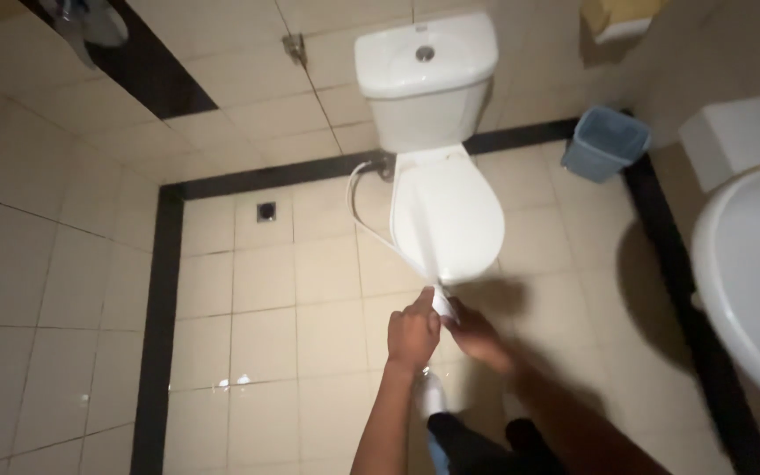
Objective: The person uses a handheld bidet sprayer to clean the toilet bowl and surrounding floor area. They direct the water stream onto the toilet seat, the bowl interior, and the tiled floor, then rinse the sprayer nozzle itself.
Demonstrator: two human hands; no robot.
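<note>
**Both hands on a small white thing at the toilet's front edge**

My left hand (412, 334) and right hand (472, 336) meet just below the front of the closed toilet lid (447, 215). Between them I hold a small white object (442, 304), slim and pale; it may be a bottle or a roll of paper, I cannot tell which. My left grip is curled closed around its lower part, knuckles up. My right hand comes in from the side and touches it, but its fingers are turned away from me, so I cannot tell whether that grip is closed.

To handle this well, I judge that the left hand should keep a steady hold while the right does the finer work, with the object kept clear of the lid's rim just above it. The light is low, so slow, deliberate movement seems wise.

The toilet (424, 84) stands against the tiled wall with a hose (358, 198) looping at its left side. A blue waste bin (606, 142) sits in the corner, well apart from my hands. The wash basin (749, 264) is cut off at the right edge. Something white shows near my feet, below my left wrist, too dim to name. My forearms throw shadow over the floor tiles (261, 303).
</note>
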